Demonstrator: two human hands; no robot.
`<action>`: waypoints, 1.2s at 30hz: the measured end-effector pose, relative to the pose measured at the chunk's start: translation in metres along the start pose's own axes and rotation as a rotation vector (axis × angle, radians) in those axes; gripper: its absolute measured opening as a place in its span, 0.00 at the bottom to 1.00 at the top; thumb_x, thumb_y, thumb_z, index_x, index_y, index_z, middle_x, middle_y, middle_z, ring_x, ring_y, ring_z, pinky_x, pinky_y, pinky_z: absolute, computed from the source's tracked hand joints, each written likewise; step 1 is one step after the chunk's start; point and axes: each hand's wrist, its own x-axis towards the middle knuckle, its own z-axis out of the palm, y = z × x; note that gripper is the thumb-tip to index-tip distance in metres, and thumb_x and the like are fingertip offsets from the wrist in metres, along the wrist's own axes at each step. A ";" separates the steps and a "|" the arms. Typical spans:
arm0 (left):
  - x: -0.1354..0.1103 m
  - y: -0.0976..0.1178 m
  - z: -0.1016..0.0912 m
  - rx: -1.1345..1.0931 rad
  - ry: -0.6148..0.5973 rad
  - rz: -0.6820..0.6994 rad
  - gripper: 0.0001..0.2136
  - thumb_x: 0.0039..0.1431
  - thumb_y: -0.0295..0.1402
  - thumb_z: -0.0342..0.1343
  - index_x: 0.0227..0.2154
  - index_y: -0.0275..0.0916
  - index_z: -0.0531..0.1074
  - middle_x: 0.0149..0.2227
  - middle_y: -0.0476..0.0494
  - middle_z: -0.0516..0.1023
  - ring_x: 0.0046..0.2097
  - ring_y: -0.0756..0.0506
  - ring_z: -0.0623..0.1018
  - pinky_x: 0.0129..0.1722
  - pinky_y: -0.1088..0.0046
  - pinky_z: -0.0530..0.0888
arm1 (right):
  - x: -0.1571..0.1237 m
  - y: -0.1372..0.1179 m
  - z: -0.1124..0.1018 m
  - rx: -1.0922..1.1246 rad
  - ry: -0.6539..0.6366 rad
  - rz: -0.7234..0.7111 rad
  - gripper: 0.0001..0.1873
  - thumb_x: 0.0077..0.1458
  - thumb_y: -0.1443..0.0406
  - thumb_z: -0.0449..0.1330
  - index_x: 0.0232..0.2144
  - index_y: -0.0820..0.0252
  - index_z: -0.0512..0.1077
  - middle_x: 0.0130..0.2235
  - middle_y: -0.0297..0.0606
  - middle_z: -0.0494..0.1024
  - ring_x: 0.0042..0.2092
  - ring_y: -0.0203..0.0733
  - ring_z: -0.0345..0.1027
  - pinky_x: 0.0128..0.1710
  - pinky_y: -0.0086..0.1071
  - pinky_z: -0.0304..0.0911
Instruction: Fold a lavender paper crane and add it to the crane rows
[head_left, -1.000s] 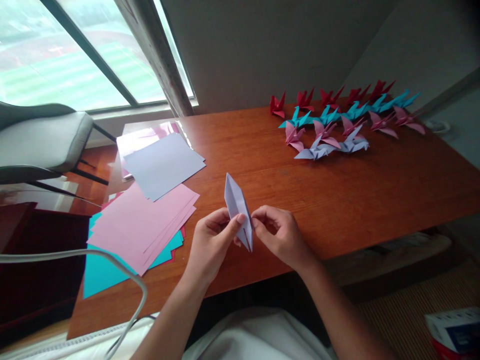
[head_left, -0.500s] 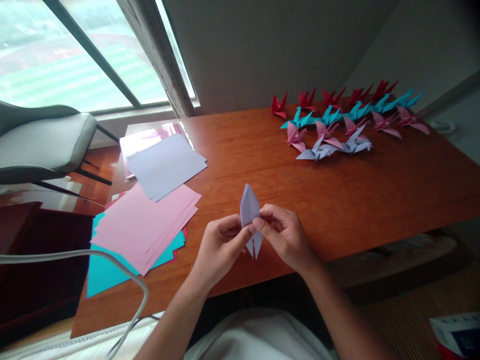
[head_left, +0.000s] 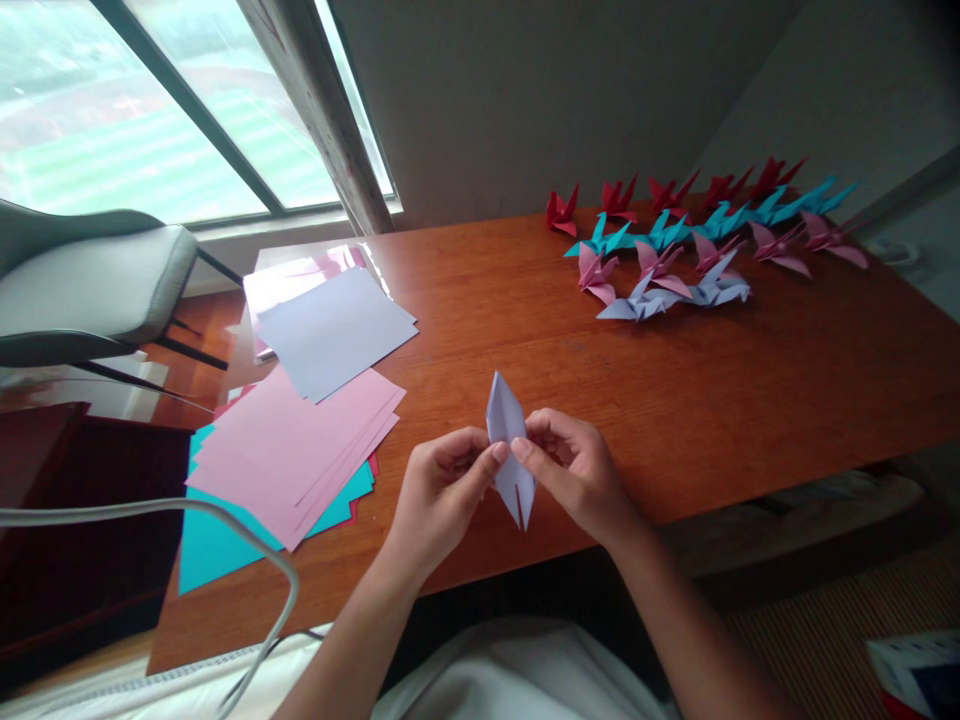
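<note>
A pale lavender folded paper (head_left: 510,420), shaped like a long narrow diamond with a slit in its lower half, is held above the near side of the table. My left hand (head_left: 446,485) pinches its left edge, thumb on the front face. On the opposite edge my right hand (head_left: 574,465) grips it the same way, the two thumbs close together near the middle. The other fingers curl behind the paper and are partly hidden. One point of the diamond faces away from me, and the split end points toward me.
Several paper cranes stand in rows at the back right: red (head_left: 619,200), blue (head_left: 664,232), pink (head_left: 596,272) and lavender (head_left: 641,300). Lavender sheets (head_left: 337,330), pink sheets (head_left: 292,450) and blue sheets (head_left: 225,550) lie left on the wooden table (head_left: 465,300). A pale cable (head_left: 289,580) loops at front left.
The folded paper has turned slightly, showing more of its front face, and its split end has shifted right. My thumbs have moved a little apart. The view has shifted slightly.
</note>
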 end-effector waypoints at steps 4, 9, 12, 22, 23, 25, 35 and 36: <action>0.000 0.004 0.001 -0.012 -0.016 -0.009 0.17 0.57 0.44 0.64 0.24 0.34 0.74 0.21 0.52 0.66 0.24 0.53 0.63 0.23 0.79 0.59 | 0.001 -0.001 -0.001 0.039 0.005 -0.016 0.10 0.61 0.58 0.61 0.31 0.57 0.73 0.29 0.33 0.74 0.31 0.38 0.67 0.31 0.31 0.61; 0.000 0.007 0.001 -0.010 -0.104 -0.041 0.15 0.59 0.44 0.62 0.28 0.35 0.75 0.23 0.50 0.70 0.26 0.52 0.66 0.24 0.79 0.63 | 0.002 -0.002 -0.001 0.143 0.030 -0.046 0.09 0.59 0.60 0.64 0.28 0.55 0.72 0.28 0.31 0.72 0.31 0.37 0.64 0.32 0.32 0.60; 0.000 0.004 0.001 0.039 -0.194 -0.032 0.16 0.61 0.44 0.59 0.26 0.35 0.74 0.22 0.52 0.65 0.24 0.53 0.61 0.24 0.78 0.60 | 0.002 -0.004 -0.002 0.183 0.060 -0.045 0.11 0.59 0.60 0.64 0.26 0.55 0.71 0.27 0.30 0.70 0.31 0.37 0.63 0.33 0.32 0.60; -0.002 0.007 -0.001 0.023 -0.188 -0.011 0.20 0.61 0.47 0.58 0.23 0.34 0.75 0.20 0.54 0.58 0.23 0.54 0.55 0.22 0.78 0.54 | 0.005 -0.006 -0.003 0.092 -0.092 -0.020 0.12 0.58 0.57 0.64 0.28 0.58 0.75 0.29 0.34 0.72 0.33 0.39 0.65 0.34 0.32 0.63; -0.002 0.008 -0.001 0.025 -0.187 -0.006 0.20 0.61 0.46 0.58 0.24 0.34 0.76 0.20 0.53 0.60 0.23 0.53 0.57 0.23 0.78 0.56 | 0.006 -0.007 -0.002 0.093 -0.067 -0.031 0.12 0.58 0.58 0.64 0.26 0.58 0.75 0.29 0.33 0.72 0.32 0.39 0.65 0.34 0.32 0.63; -0.001 0.010 -0.001 0.042 -0.207 0.005 0.19 0.62 0.45 0.58 0.26 0.34 0.78 0.21 0.50 0.68 0.25 0.52 0.63 0.25 0.78 0.61 | 0.007 -0.007 0.002 0.137 -0.029 -0.017 0.13 0.57 0.58 0.65 0.24 0.58 0.74 0.27 0.32 0.70 0.30 0.37 0.63 0.30 0.31 0.62; 0.001 0.002 0.002 0.030 -0.246 -0.028 0.18 0.65 0.44 0.56 0.30 0.34 0.80 0.30 0.41 0.83 0.31 0.45 0.79 0.33 0.74 0.74 | 0.009 -0.009 0.007 0.222 0.060 0.031 0.17 0.56 0.56 0.65 0.21 0.58 0.70 0.25 0.30 0.64 0.26 0.34 0.58 0.23 0.28 0.57; 0.001 0.002 0.002 0.014 -0.249 -0.033 0.16 0.64 0.43 0.57 0.30 0.34 0.79 0.30 0.41 0.83 0.31 0.46 0.79 0.33 0.74 0.74 | 0.010 -0.010 0.006 0.202 0.087 0.018 0.17 0.57 0.57 0.65 0.21 0.58 0.69 0.24 0.30 0.64 0.26 0.34 0.58 0.24 0.29 0.56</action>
